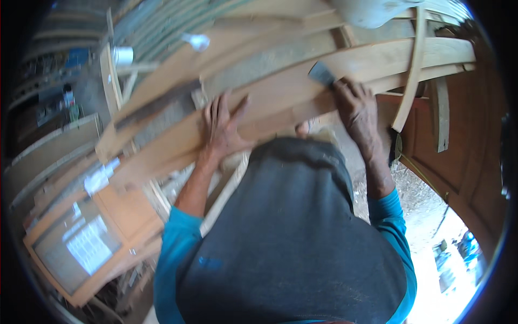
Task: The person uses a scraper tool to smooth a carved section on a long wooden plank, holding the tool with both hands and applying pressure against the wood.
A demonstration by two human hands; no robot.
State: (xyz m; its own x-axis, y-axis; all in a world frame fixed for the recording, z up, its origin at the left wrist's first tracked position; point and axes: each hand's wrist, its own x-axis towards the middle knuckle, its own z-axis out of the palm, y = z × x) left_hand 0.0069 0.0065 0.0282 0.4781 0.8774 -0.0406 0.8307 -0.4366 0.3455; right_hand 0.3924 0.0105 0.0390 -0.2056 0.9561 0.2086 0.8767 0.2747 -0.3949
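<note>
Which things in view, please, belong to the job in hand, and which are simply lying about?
Job in hand:
flat, dark grey, straight-edged tool, in the right hand
long, pale brown wooden board, under the left hand

Apparently lying about:
white cylindrical tub
orange-brown, rectangular wooden panel

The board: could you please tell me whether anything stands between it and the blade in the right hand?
Nothing visible stands between the blade and the board; whether they touch, I cannot tell. The left hand lies on the board to the left, and a curved strip crosses the board's right part.
</note>
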